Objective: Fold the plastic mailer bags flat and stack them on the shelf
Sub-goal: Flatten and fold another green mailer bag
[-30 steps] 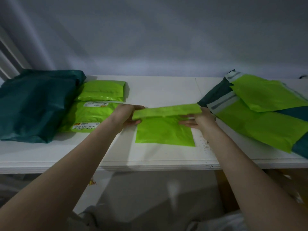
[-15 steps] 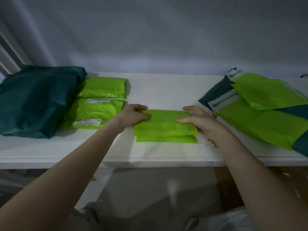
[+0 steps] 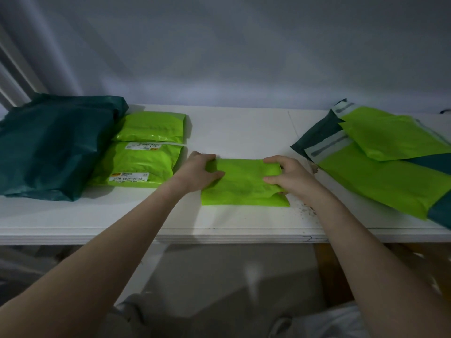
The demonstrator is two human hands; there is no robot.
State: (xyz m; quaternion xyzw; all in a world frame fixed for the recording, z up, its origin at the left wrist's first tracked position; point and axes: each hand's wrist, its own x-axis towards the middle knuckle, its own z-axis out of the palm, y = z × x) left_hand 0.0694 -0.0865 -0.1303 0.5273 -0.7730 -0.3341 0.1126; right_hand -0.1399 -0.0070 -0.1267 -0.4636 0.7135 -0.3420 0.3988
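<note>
A lime green mailer bag, folded over on itself, lies in the middle of the white shelf. My left hand grips its left end, thumb on top and fingers curled round the far edge. My right hand grips its right end the same way. To the left lie two folded lime mailers, one with labels and a smaller one behind it. On the right sits a loose pile of unfolded lime and dark green mailers.
A large dark green bag fills the shelf's far left. A pale wall rises right behind the shelf. Small crumbs of debris dot the shelf by my right wrist. Below the shelf edge is the floor.
The raised top flap has been brought down onto the lower half, so the mailer is now folded. Both hands have shifted from holding the flap to gripping the folded bag's two ends.
</note>
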